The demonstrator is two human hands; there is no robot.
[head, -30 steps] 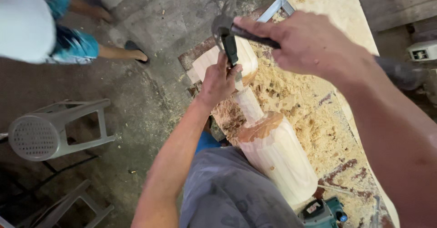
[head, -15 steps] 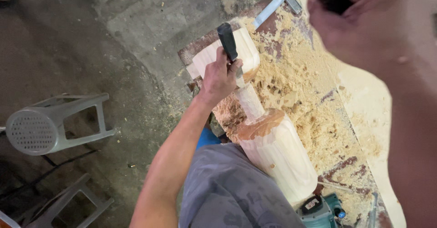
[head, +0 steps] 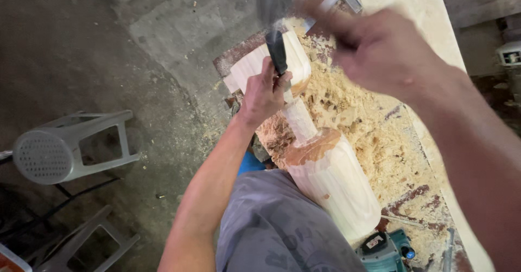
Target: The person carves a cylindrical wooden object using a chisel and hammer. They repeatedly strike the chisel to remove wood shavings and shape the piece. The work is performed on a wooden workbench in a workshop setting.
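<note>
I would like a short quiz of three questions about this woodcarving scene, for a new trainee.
1. True or false: the left hand grips a dark-handled chisel.
2. What covers the workbench around the carved wooden post?
3. The grey plastic stool lies: A) upright, B) on its side, C) on the bench.

Key: 1 true; 2 wood shavings; 3 B. The right hand is blurred.

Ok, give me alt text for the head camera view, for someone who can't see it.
A left hand grips a black-handled chisel against a pale, partly carved wooden post on a bench covered in shavings, while the blurred right hand swings above. A grey plastic stool lies tipped on the floor.
</note>
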